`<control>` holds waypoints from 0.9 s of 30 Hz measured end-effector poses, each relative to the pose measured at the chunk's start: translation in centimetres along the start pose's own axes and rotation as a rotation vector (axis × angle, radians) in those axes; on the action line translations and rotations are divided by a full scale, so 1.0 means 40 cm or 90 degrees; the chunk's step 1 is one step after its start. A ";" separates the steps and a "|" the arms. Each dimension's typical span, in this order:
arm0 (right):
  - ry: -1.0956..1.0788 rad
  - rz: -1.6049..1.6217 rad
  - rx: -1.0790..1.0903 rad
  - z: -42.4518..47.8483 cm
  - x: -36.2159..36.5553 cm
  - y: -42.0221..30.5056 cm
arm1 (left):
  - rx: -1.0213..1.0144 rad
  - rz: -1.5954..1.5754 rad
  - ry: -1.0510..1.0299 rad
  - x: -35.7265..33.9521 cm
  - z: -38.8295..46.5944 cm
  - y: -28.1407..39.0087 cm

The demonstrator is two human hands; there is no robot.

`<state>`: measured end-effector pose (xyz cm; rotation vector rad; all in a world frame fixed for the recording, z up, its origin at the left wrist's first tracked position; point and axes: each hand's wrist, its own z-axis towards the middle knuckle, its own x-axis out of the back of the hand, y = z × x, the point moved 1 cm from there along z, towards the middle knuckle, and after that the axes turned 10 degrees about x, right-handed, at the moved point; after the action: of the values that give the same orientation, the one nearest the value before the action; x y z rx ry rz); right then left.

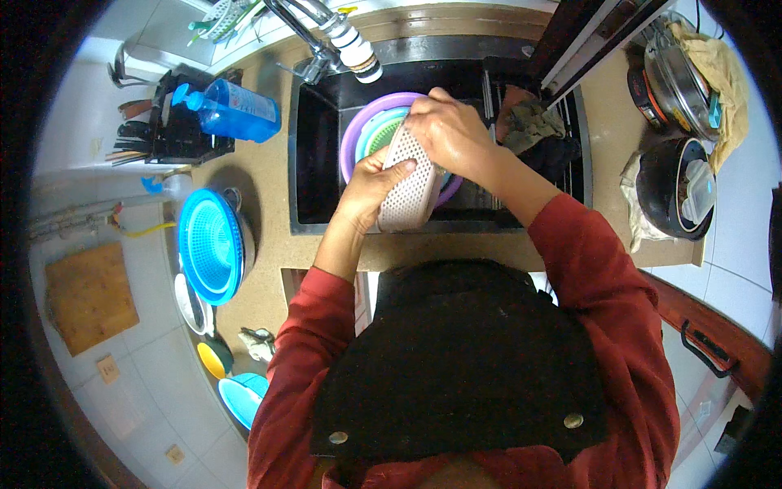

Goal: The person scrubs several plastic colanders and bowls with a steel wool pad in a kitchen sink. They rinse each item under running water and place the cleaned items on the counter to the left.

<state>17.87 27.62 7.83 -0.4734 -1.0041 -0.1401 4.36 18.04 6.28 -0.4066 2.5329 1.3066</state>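
A pale beige perforated plastic basket [408, 189] is tilted on its side above the black sink [317, 189]. My left hand [374, 183] grips its near side, the thumb lying across the holes. My right hand [449, 131] is at the far rim, fingers bent over it; what the fingertips touch inside is hidden. Beneath the basket, a purple basin [349, 147] sits in the sink. Within it are a light blue bowl [366, 136] and a green colander [385, 136], partly covered by my hands.
The faucet [360, 58] overhangs the sink's back left. Dark cloths [531, 125] lie in its right side. Left on the counter are a blue soap bottle [235, 110], a knife holder [177, 122] and stacked blue colanders [211, 244]. A black pot [666, 186] and steel pans [672, 85] stand at right.
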 end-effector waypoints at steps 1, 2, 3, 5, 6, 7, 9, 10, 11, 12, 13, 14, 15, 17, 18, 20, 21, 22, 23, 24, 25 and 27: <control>0.021 0.008 0.039 -0.003 0.008 -0.016 | 0.001 -0.004 -0.006 0.000 0.001 0.000; 0.042 0.015 0.078 -0.006 0.015 -0.036 | 0.002 -0.008 -0.011 0.000 0.003 0.000; 0.063 0.022 0.119 -0.008 0.020 -0.053 | -0.016 0.002 -0.010 0.004 0.008 -0.006; 0.076 0.002 0.120 -0.009 0.009 -0.056 | -0.050 0.022 -0.005 0.017 0.021 -0.023; 0.080 -0.024 0.109 -0.008 0.006 -0.039 | -0.036 0.005 -0.015 0.010 0.022 -0.019; 0.085 -0.050 0.099 -0.003 0.005 -0.022 | -0.023 -0.012 -0.024 -0.004 0.016 -0.006; 0.038 -0.117 0.004 0.016 0.002 0.018 | -0.009 -0.017 -0.025 -0.009 0.010 0.004; 0.039 -0.084 0.035 0.013 0.000 0.011 | -0.007 -0.004 -0.017 -0.004 0.007 0.005; 0.041 -0.052 0.066 0.006 -0.003 -0.005 | -0.005 0.009 -0.010 0.001 0.005 0.006; 0.037 -0.032 0.061 0.002 -0.003 -0.036 | -0.026 0.009 0.001 0.009 0.010 -0.005; 0.057 0.009 0.136 0.000 0.003 -0.060 | -0.038 0.005 0.000 0.019 0.015 -0.015; 0.042 -0.001 0.146 -0.005 0.000 -0.076 | -0.049 0.002 -0.001 0.030 0.022 -0.025; 0.029 -0.011 0.153 -0.009 -0.004 -0.085 | -0.059 0.000 -0.003 0.030 0.023 -0.024; 0.031 -0.013 0.117 0.003 -0.008 -0.033 | -0.035 -0.023 -0.016 0.018 0.022 -0.017; 0.031 -0.015 0.101 0.012 -0.001 -0.017 | -0.026 -0.036 -0.023 0.011 0.020 -0.011; -0.013 -0.036 0.075 0.012 0.002 -0.027 | -0.019 -0.023 -0.015 0.010 0.019 -0.008; -0.032 -0.043 0.060 0.010 0.002 -0.038 | -0.014 -0.014 -0.009 0.015 0.019 -0.008; -0.008 -0.002 0.129 -0.001 0.003 -0.062 | -0.032 -0.011 -0.004 0.025 0.021 -0.018; 0.010 0.006 0.151 -0.001 -0.001 -0.061 | -0.048 -0.001 -0.001 0.027 0.022 -0.020; 0.026 0.012 0.170 -0.004 -0.001 -0.061 | -0.062 0.008 -0.001 0.024 0.022 -0.025; 0.042 0.018 0.189 -0.008 -0.001 -0.060 | -0.075 0.017 0.000 0.019 0.020 -0.025; 0.001 -0.014 0.102 0.013 0.006 -0.008 | -0.025 -0.016 -0.029 0.009 0.015 -0.013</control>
<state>17.50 27.57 8.38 -0.3170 -1.0107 -0.0789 4.26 18.20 5.42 -0.4110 2.4613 1.3426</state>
